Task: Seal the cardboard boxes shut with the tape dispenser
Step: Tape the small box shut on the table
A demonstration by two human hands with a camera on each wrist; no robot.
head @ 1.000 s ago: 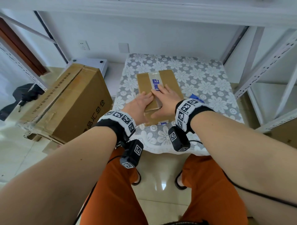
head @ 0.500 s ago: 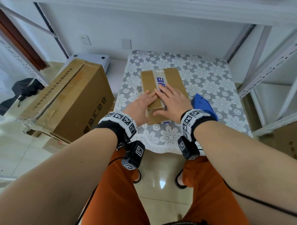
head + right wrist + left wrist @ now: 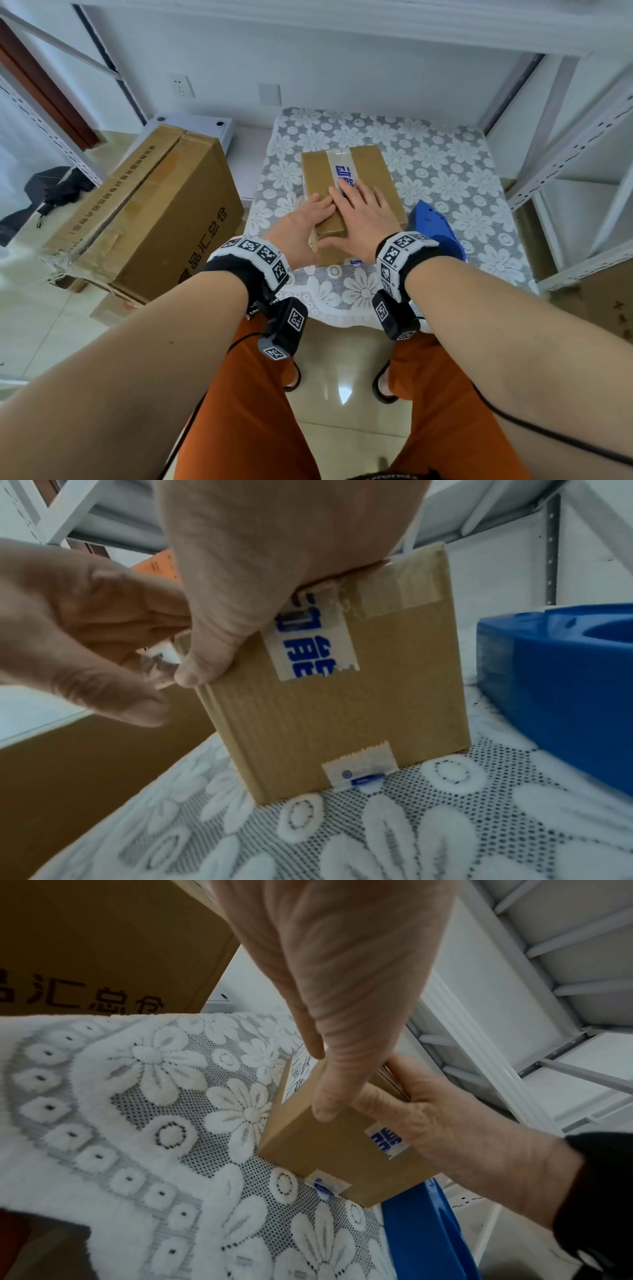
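Note:
A small brown cardboard box [image 3: 373, 171] lies on the lace-covered table [image 3: 455, 171], with white blue-printed tape [image 3: 342, 168] along its top seam and down its near face [image 3: 308, 653]. My right hand [image 3: 356, 209] lies flat on the top over the tape, and its thumb [image 3: 205, 666] presses the near left corner. Straight fingers of my left hand [image 3: 317, 214] rest on the box's left top edge [image 3: 322, 1093]. The blue tape dispenser [image 3: 440, 228] sits on the cloth just right of the box, beside my right wrist, with no hand on it.
A large brown carton [image 3: 147, 219] with black print stands on the floor left of the table, with a white device [image 3: 202, 125] behind it. White metal shelving [image 3: 568, 144] rises on the right. A black object [image 3: 51, 192] lies far left.
Both hands stay on the small box. My right wrist has shifted right, so the blue dispenser now shows beside it, and my right fingers reach a little farther along the tape.

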